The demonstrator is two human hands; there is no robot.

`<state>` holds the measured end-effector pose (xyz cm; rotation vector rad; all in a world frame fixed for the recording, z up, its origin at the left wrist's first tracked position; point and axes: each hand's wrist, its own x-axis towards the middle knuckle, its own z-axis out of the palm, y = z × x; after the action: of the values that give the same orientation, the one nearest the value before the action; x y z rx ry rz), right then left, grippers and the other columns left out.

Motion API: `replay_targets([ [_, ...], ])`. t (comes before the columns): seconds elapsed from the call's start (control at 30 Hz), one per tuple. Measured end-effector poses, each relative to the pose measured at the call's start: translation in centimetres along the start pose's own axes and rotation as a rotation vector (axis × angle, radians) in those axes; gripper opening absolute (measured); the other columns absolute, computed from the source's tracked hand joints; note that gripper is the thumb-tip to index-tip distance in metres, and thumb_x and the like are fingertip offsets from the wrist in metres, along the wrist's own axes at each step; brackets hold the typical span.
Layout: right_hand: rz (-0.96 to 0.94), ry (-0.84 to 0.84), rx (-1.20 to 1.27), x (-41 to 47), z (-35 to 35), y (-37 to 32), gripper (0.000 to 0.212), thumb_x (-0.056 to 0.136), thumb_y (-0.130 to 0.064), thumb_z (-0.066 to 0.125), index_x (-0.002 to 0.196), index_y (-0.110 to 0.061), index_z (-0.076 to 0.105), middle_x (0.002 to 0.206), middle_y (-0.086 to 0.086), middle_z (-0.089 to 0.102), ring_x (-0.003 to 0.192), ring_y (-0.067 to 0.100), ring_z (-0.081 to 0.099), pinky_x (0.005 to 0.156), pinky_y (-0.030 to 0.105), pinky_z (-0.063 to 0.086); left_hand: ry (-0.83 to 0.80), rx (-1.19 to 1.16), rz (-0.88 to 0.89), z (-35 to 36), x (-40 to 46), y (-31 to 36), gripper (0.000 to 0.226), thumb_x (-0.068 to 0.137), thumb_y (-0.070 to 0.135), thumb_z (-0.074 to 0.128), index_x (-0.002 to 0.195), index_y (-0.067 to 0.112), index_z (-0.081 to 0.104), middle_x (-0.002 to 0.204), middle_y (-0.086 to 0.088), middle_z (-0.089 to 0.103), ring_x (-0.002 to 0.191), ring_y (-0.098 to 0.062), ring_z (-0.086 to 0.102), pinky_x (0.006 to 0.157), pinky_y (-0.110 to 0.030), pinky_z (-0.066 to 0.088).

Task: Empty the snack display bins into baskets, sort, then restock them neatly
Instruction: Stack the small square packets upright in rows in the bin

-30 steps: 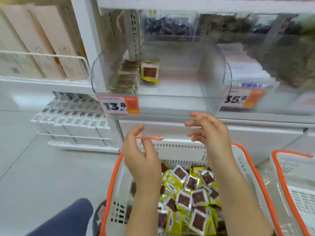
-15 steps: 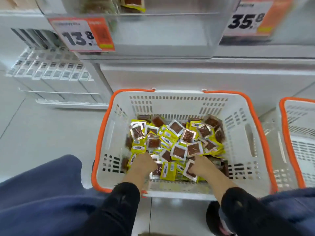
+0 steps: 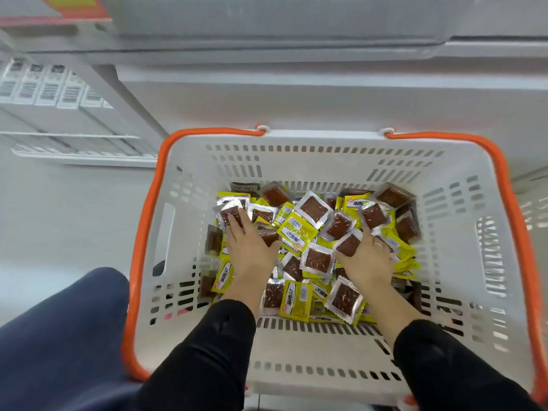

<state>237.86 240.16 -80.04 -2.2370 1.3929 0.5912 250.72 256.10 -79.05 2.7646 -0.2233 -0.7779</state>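
A white basket [image 3: 299,161] with an orange rim sits on the floor below me. A loose heap of small yellow and silver snack packets [image 3: 312,213] with brown squares fills its bottom. My left hand [image 3: 247,244] lies flat on the left side of the heap, fingers stretched over a silver packet [image 3: 228,215]. My right hand [image 3: 366,253] rests on the right side, fingers spread across the packets, thumb beside a brown packet [image 3: 348,246]. Neither hand lifts anything. The display bin is out of view.
The base of the white shelf unit [image 3: 296,93] stands right behind the basket. White boxes [image 3: 50,93] line a low shelf at the left. Part of a second basket [image 3: 533,215] shows at the right edge. My blue-clad knee [image 3: 59,336] is at the lower left.
My view tilted down from the clear bin to the basket. Both hands dropped from in front of the bin into the basket and slid forward over the packets.
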Motion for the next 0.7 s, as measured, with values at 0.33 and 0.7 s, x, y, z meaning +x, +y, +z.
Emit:
replay_targets([
  [0.33,0.02,-0.155,0.173,-0.6,1.5,-2.5,0.075,0.079,-0.047,0.074,0.137,-0.01,0.046,0.131,0.013,0.054,0.12,0.03,0.053,0.083,0.038,0.05,-0.064,-0.315,-0.125,2.0,0.6,0.3,0.072,0.081,0.027,0.076,0.134,0.018,0.028,0.098,0.002,0.063,0.093,-0.026,0.066,0.072,-0.035,0.053],
  [0.7,0.168,-0.085,0.798,-3.4,0.1,-3.8,0.024,0.08,-0.029,0.077,0.074,-0.01,0.063,0.069,0.004,0.063,0.078,0.031,0.065,0.067,0.037,0.051,0.026,-0.935,-0.511,1.0,-2.0,1.0,0.055,0.085,0.021,0.073,0.128,-0.003,0.047,0.115,-0.012,0.063,0.107,-0.03,0.061,0.082,-0.034,0.048],
])
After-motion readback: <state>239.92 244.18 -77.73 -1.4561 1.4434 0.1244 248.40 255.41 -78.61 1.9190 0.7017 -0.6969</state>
